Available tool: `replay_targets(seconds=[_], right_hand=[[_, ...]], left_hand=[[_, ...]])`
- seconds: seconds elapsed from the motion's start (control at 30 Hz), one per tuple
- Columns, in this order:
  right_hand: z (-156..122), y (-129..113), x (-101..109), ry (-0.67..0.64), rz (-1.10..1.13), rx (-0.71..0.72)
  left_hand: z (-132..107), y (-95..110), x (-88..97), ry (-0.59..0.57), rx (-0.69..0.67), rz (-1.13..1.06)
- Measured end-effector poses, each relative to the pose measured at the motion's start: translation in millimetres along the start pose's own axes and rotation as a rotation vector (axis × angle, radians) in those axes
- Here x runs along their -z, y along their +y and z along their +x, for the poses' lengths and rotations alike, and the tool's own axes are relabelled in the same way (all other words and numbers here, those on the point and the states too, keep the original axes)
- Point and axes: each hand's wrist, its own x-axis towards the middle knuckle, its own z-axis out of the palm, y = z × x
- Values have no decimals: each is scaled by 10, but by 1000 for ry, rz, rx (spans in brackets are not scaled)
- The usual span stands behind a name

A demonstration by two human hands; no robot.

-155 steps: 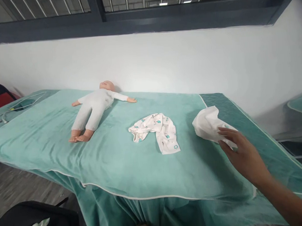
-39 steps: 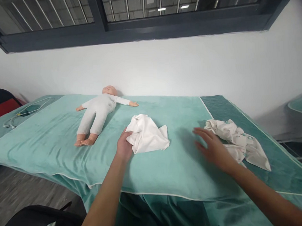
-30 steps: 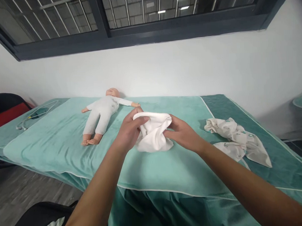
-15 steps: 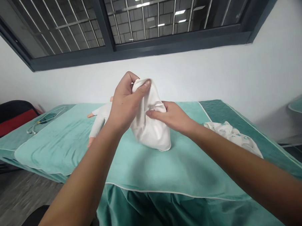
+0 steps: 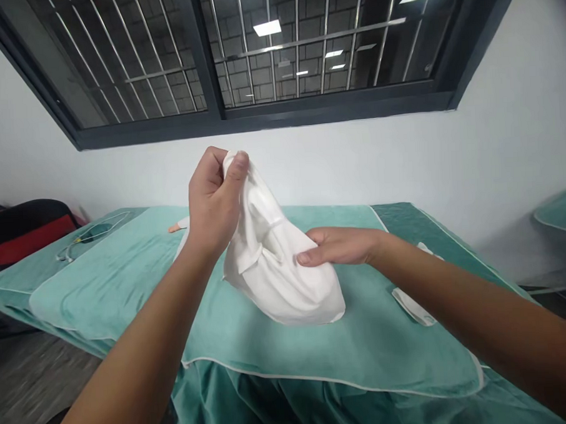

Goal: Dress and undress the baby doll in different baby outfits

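A soft white cloth garment (image 5: pixel 280 268), folded and crumpled, hangs above the bed; its exact kind does not show. My left hand (image 5: pixel 219 193) pinches its upper end between thumb and fingers. Lower down on the right edge, my right hand (image 5: pixel 338 247) has its thumb in front of the fabric and its fingers behind, partly hidden. Behind my left forearm lies a doll in white clothing, mostly covered from view; its small hand and sleeve (image 5: pixel 178 225) stick out.
A green sheet (image 5: pixel 107 269) with white piping covers the bed. A white patterned cloth (image 5: pixel 413 306) lies at the right, partly behind my right forearm. Thin tubing (image 5: pixel 71 249) rests at the far left, near a red and black chair (image 5: pixel 28 239). A barred window is above.
My left hand has moved left and my right hand down, so the white garment is stretched out longer and tilts to the lower right. The view has tipped upward slightly.
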Motion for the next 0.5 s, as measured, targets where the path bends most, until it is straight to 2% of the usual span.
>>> replay_targets(seconds=[0.07, 0.2, 0.3, 0.43, 0.5], right_hand=[[33, 102, -63, -47, 102, -14], [59, 330, -158, 53, 319, -51], [59, 426, -199, 39, 331, -107], [50, 291, -244, 99, 225, -41], [37, 137, -249, 200, 37, 20]], left_hand=[[-22, 29, 18, 41, -30, -15], [-34, 70, 116, 169, -95, -54], [-39, 28, 198, 234, -36, -49], [-109, -105, 234, 262, 87, 130], [-182, -140, 190, 153, 113, 203]])
